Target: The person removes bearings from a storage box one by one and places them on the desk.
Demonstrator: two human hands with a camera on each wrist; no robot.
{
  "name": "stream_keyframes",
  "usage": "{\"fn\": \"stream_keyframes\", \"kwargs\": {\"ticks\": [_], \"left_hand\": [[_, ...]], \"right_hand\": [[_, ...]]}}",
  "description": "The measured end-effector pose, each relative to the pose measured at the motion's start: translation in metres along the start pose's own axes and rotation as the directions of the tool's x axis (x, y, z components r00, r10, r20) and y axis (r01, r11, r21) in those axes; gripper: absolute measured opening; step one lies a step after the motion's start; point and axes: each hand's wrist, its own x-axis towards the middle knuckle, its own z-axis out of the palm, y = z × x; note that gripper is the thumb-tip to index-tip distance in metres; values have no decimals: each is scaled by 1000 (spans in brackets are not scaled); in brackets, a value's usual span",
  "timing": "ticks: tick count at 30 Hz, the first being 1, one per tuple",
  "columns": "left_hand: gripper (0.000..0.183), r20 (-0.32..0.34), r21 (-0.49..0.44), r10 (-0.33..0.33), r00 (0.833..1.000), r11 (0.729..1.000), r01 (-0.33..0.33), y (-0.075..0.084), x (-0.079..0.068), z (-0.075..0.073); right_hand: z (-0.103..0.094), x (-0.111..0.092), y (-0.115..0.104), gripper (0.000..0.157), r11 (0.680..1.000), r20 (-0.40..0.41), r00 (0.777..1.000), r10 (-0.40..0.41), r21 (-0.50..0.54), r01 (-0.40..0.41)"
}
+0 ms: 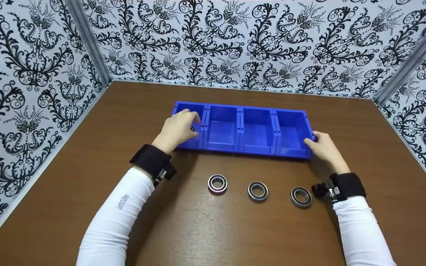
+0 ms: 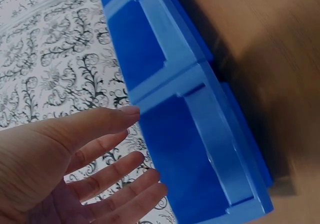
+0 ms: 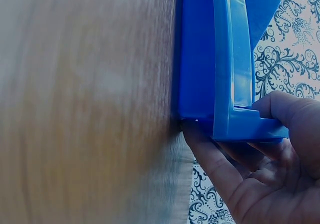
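Observation:
A blue bin with a row of several compartments (image 1: 222,147) stands on the table. My left hand (image 1: 179,127) is over its leftmost compartment, thumb and fingers apart. In the left wrist view the left hand (image 2: 100,169) holds nothing, its fingers loosely extended beside the bin's rim (image 2: 220,134). Part of a dark ring (image 1: 193,128) shows by that hand, mostly hidden. At the bin's other end my right hand (image 1: 324,147) grips the side wall. The right wrist view shows the right hand (image 3: 270,174) with its thumb over the rim (image 3: 250,126) and fingers underneath.
On the table in front of the bin lie three ball bearings in a loose row: left bearing (image 1: 217,190), middle bearing (image 1: 257,197), right bearing (image 1: 301,204). Patterned panels (image 1: 235,48) with grey posts (image 1: 94,48) stand around the brown wooden table (image 1: 213,232).

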Motion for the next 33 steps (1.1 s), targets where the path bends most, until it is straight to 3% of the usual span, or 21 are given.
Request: {"fn": "stream_keyframes", "kwargs": {"ticks": [22, 33], "left_hand": [[38, 61, 44, -64, 996, 997, 61, -19, 19, 18], [39, 94, 145, -60, 994, 988, 46, -18, 24, 28]], "right_hand": [[-2, 0, 2, 48, 1000, 24, 1000, 15, 5, -15], [-1, 2, 3, 47, 1000, 24, 1000, 8, 29, -8]]}}
